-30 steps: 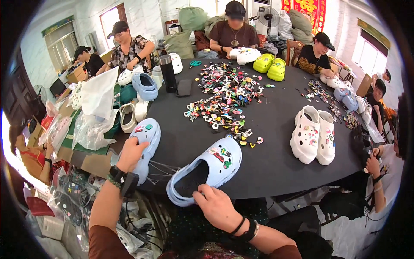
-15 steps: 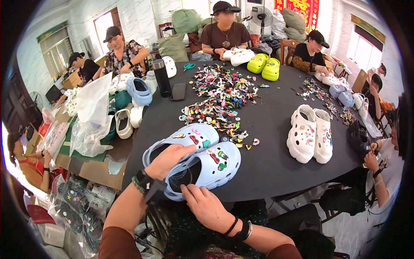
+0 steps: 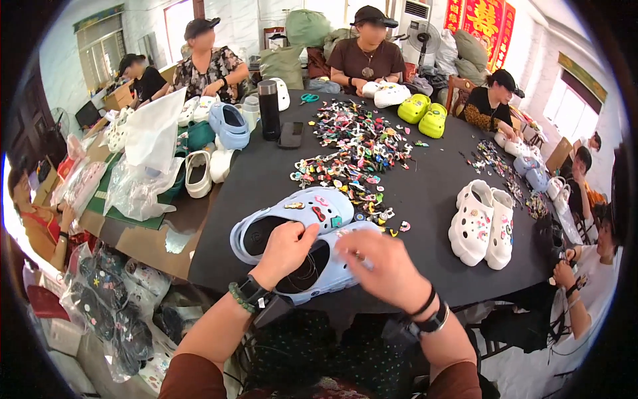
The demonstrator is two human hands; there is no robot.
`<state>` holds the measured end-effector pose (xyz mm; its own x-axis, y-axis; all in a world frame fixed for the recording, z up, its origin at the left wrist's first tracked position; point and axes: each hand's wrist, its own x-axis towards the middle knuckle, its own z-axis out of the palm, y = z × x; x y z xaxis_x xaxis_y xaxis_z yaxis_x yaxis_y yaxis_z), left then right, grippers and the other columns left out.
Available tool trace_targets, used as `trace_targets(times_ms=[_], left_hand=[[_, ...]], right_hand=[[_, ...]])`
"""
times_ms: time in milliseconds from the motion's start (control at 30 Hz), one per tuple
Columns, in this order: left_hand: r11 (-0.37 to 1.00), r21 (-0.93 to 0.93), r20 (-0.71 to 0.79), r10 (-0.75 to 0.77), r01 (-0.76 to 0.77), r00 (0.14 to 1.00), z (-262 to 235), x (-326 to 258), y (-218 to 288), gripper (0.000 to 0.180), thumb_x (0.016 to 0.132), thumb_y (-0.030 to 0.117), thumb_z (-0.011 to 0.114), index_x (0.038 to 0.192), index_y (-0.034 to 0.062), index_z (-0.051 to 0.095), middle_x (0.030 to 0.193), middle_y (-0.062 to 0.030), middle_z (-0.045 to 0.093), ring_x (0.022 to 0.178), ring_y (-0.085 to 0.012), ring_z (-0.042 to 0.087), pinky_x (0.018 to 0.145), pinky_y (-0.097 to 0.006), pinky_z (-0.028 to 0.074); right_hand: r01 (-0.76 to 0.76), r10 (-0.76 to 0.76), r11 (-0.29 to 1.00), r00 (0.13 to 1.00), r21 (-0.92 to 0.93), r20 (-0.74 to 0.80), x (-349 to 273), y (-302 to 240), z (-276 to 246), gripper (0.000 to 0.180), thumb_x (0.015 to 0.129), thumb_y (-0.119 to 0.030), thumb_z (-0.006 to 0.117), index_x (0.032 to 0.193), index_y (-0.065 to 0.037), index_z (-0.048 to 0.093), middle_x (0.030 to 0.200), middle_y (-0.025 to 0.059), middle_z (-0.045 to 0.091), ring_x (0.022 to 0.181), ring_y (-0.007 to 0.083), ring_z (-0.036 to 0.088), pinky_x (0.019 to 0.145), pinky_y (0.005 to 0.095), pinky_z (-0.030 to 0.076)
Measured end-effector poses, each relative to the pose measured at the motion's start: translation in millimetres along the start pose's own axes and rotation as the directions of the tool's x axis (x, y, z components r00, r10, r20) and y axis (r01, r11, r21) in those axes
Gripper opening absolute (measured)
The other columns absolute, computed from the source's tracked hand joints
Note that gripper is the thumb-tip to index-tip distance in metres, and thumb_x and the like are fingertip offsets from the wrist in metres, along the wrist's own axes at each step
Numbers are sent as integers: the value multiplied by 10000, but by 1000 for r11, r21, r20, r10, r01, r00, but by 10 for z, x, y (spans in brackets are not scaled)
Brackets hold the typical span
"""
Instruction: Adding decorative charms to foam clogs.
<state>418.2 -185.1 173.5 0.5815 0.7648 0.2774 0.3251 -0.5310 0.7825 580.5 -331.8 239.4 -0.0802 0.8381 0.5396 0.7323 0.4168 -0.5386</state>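
A pair of light blue clogs lies at the near edge of the black table, toes to the right. Colourful shoe charms sit on the uppers; the far clog shows several. My left hand closes over the inner side of the near clog, its thumb resting near the top and its fingers partly hidden. My right hand is over the toe of that clog, smeared by motion, covering most of its charms. Whether it holds anything does not show. Beyond the clogs spreads a heap of loose shoe charms.
White clogs stand at the right, lime green clogs farther back. A black flask and a phone are at the far left of the table. Plastic bags cover the left side table. Several people sit around.
My right hand has risen from the near clog's heel and moved right over its toe. My left hand stays on the clog. The whole view has shifted slightly.
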Motion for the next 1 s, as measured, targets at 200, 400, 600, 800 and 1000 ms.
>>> trace_targets(times_ms=[200,400,600,800,1000], left_hand=[[992,1,-105,128,-129,986,101,7,-5,432,938,276,623,678,-59,542,609,-210,500,560,-327,504,545,-428,372],[991,20,-132,136,-134,982,95,-10,-24,435,928,274,633,673,-66,542,623,-228,512,586,-371,510,572,-459,383],[991,4,-119,136,-136,984,108,-4,4,445,920,277,635,658,-69,536,642,-247,527,616,-392,531,587,-476,389],[997,19,-72,76,-75,994,62,-9,7,419,903,288,629,668,-55,580,727,-259,583,712,-433,586,660,-514,444],[996,28,-82,88,-86,993,74,-8,9,406,905,279,625,668,-48,583,725,-256,584,719,-432,590,664,-514,449]], right_hand=[[-18,11,982,999,-186,-37,388,677,-92,180,796,-51,736,952,-28,652,915,101,659,784,240,657,680,339,533],[97,-79,981,990,-169,114,825,697,95,225,793,-146,742,958,-44,630,906,104,610,849,274,628,750,385,508],[174,-117,968,951,-182,288,1140,916,243,214,767,-114,718,944,-48,617,944,140,613,994,350,582,876,433,469],[64,-2,983,940,-172,341,1226,965,192,152,762,-123,716,826,-29,615,834,130,632,846,332,621,778,436,484],[124,-63,978,943,-168,326,1258,865,159,217,763,-158,742,884,-21,624,866,131,649,849,326,629,783,412,493]])
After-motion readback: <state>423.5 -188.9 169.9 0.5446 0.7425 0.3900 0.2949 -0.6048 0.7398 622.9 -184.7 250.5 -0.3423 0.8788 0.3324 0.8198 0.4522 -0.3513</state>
